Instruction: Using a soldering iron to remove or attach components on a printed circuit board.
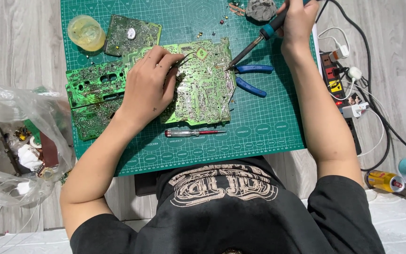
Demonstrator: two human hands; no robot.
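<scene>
Surface: green cutting mat (269, 127), wood floor beneath.
Left hand (149, 87): tweezers (184, 60) pinched over circuit board (203, 94).
Right hand (297, 21): fingers clenched round soldering iron (254, 44), tip on board.
Risk: fingers could be burned by a slipping tip.

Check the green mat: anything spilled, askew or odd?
Small loose components lie scattered on the green cutting mat near its top edge, beside a grey crumpled lump. Blue-handled pliers lie open beside the large green circuit board.

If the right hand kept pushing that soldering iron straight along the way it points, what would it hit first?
The right hand aims the soldering iron down and to the left. Its tip already sits at the right edge of the large green circuit board, so it would likely meet that board first, though contact is hard to confirm.
</scene>
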